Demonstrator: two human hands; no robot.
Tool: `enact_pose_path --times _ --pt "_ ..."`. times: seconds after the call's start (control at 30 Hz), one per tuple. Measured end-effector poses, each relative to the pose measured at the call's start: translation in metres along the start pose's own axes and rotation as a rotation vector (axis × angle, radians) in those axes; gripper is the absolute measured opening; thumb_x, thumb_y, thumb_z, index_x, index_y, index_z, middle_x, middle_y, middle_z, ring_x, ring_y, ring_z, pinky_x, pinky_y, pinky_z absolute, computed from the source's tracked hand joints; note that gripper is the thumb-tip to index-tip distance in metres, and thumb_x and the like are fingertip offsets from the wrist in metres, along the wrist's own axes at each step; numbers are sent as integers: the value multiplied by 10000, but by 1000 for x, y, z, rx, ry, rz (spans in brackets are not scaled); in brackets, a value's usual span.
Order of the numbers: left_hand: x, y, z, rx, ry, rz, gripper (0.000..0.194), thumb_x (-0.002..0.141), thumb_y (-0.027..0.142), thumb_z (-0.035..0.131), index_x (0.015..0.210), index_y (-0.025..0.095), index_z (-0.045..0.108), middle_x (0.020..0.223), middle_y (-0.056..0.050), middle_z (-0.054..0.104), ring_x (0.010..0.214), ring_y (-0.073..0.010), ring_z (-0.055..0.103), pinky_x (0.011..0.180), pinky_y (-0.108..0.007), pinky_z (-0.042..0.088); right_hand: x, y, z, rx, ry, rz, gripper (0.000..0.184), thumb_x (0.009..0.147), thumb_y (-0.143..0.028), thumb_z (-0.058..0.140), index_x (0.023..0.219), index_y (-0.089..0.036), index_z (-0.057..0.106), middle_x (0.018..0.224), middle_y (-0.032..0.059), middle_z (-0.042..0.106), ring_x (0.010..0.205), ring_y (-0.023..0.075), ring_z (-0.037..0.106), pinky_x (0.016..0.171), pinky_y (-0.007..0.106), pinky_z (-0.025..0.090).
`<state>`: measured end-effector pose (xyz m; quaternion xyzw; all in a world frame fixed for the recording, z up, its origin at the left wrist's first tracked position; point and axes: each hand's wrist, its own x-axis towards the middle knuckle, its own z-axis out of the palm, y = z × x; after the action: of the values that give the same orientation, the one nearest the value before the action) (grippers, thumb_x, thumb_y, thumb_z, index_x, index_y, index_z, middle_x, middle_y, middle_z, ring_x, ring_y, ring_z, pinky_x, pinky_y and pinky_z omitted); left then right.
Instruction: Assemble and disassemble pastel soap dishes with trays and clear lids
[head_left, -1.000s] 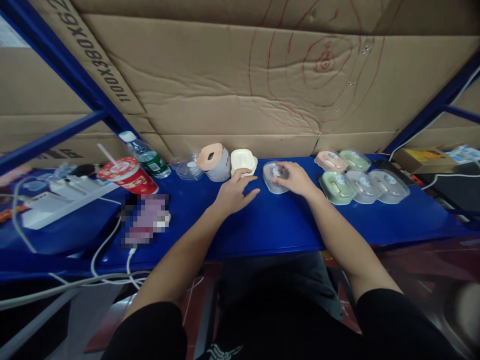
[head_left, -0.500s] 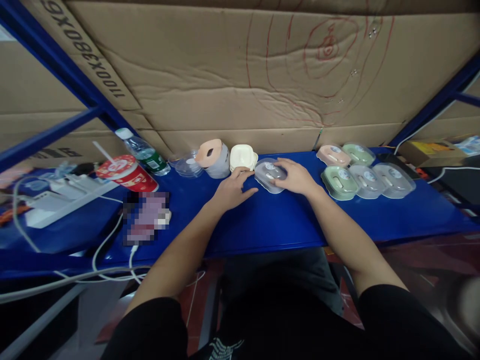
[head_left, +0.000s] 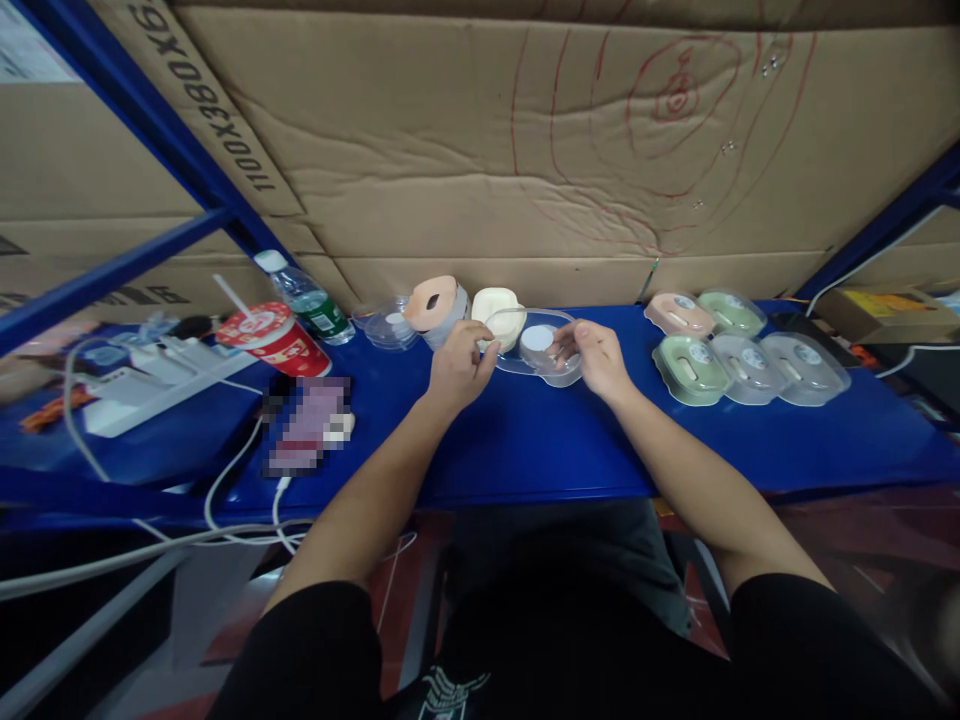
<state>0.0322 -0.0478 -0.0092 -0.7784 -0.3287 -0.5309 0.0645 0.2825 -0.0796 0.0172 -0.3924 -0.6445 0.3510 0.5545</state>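
Both my hands hold a clear plastic lid [head_left: 534, 345] with a round white sticker, lifted a little above the blue shelf [head_left: 525, 440]. My left hand [head_left: 459, 365] pinches its left rim. My right hand [head_left: 596, 358] grips its right side, fingers closed. Just behind the lid sits a cream soap box base [head_left: 495, 304]. Left of that stands a stack with a pink base [head_left: 433, 302] on top and some clear lids [head_left: 386, 327].
Several closed soap boxes, pink [head_left: 679, 313], green [head_left: 688, 367] and clear [head_left: 802, 366], lie at the right. A red cup with a straw [head_left: 274, 340], a water bottle [head_left: 307, 298], a phone [head_left: 309, 425], a power strip [head_left: 142, 385] and cables fill the left. Cardboard [head_left: 480, 150] backs the shelf.
My right hand slid the clear lid leftward from the shelf. My left hand came off the shelf and took its left rim. The lid is now raised and turned, sticker facing me.
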Motion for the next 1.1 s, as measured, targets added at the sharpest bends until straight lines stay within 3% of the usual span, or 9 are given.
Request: enact_pose_path --times 0.17,0.27,0.33,0.43,0.57,0.73,0.9,1.0,1.1 --pt "10 -31 -16 77 188 -207 96 931 132 603 980 212 623 913 -23 687 688 -148 565 712 -303 492 1 0 -4 -152 -97 -72 815 964 -938 415 1149 -235 783 967 80 850 783 225 796 782 412 653" --pt "20 -63 -43 181 463 -490 170 926 62 528 1004 199 591 930 -34 659 826 -184 622 842 -332 519 4 2 -13 -477 -109 -156 645 1022 -792 528 1264 -246 770 1102 90 854 1031 282 804 964 473 623" --pt "24 -82 -61 259 547 -625 136 979 89 511 1000 210 568 973 -44 662 916 -204 655 944 -355 525 5 4 -16 -651 -131 -190 538 1048 -673 571 1282 -232 769 1157 106 846 1119 314 784 1013 500 600" --pt "23 -100 -77 336 516 -781 53 1054 216 540 1018 219 578 995 -59 674 1017 -250 690 1037 -398 520 7 9 -17 -788 -197 -212 452 1062 -551 582 1278 -202 771 1233 131 827 1174 336 762 1038 504 586" --pt "16 -108 -76 385 294 -923 188 1067 376 587 1083 202 656 1059 -116 709 1110 -328 703 1092 -483 508 7 9 -15 -853 -246 -210 438 1063 -507 584 1298 -183 762 1260 143 815 1179 345 753 1055 506 573" --pt "13 -116 -73 380 206 -959 307 1081 419 536 1096 188 738 1139 -146 753 1158 -335 710 1096 -475 513 8 6 -17 -890 -269 -154 534 1065 -524 579 1454 -172 674 1341 155 785 1255 373 718 1108 546 539" --pt "15 -123 -76 350 291 -928 235 1040 341 591 1040 178 760 952 -80 749 979 -269 717 1005 -401 536 6 16 -17 -986 -404 -59 836 953 -701 710 1586 -176 560 1613 211 605 1444 448 597 1193 616 485" --pt "19 -116 -72 308 428 -821 173 1013 273 602 1047 173 739 863 -44 703 879 -229 683 943 -367 536 3 22 -17 -1049 -443 -2 963 866 -737 800 1624 -212 526 1713 210 498 1555 493 482 1262 665 412" --pt "21 -95 -60 205 426 -633 167 1000 276 600 1038 176 728 858 -36 697 819 -198 663 876 -337 534 2 23 -17 -1113 -373 30 922 864 -675 836 1611 -216 548 1751 208 445 1595 543 407 1269 712 379"
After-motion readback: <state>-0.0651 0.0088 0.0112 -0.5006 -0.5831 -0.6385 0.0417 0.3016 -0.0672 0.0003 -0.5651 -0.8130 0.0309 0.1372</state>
